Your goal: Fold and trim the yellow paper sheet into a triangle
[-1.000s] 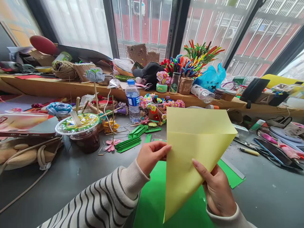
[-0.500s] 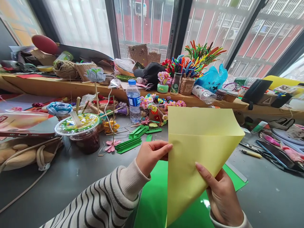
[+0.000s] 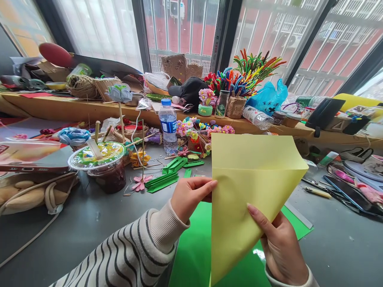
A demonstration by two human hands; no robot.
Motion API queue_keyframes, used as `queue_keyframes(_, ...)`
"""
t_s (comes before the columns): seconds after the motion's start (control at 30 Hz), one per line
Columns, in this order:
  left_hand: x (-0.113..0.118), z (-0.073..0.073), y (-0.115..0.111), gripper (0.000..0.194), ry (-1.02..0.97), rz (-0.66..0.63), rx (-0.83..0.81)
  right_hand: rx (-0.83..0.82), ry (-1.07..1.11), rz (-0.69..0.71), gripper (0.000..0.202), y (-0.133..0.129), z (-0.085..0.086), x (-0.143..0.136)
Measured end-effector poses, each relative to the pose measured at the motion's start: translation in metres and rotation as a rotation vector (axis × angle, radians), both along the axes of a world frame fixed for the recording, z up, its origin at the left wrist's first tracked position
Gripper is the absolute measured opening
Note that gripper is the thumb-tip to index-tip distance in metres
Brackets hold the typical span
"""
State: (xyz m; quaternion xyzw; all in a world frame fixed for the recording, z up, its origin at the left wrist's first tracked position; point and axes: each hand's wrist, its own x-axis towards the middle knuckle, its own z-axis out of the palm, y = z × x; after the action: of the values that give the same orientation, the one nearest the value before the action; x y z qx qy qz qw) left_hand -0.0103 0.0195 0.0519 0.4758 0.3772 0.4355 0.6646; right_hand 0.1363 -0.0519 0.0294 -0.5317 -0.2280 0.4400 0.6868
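A sheet of yellow paper (image 3: 239, 191), folded with a flat strip along its top and tapering to a point below, is held up in front of me. My left hand (image 3: 191, 195) pinches its left edge between thumb and fingers. On the lower right slanting edge, my right hand (image 3: 279, 243) grips the paper, thumb across the front and the other fingers behind. Beneath it lies a glossy green sheet (image 3: 191, 247) on the grey table (image 3: 134, 235). Part of that sheet is hidden by the paper and my hands.
Left of my hands stand a lidded drink cup (image 3: 104, 171) and a water bottle (image 3: 168, 127). Folded green paper strips (image 3: 163, 182) and a pink paper flower (image 3: 140, 183) lie nearby. To the right are a phone (image 3: 347, 193) and a cutter (image 3: 317, 193). A crowded ledge (image 3: 143, 111) runs behind.
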Motion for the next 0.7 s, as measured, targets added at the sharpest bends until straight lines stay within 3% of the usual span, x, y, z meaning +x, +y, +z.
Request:
queue_keyframes(0.37, -0.003, 0.002, 0.002, 0.020, 0.066, 0.034, -0.071, -0.016, 0.047, 0.078, 0.055, 0.000, -0.001, 0.000)
queue_keyframes(0.57, -0.020, -0.001, 0.000, 0.023, 0.162, 0.042, -0.176, -0.018, 0.148, 0.192, 0.042, 0.010, 0.009, 0.013)
queue_keyframes(0.7, -0.028, -0.011, 0.000, 0.024, 0.196, 0.045, -0.210, 0.003, 0.138, 0.196, 0.031, 0.021, 0.005, 0.027)
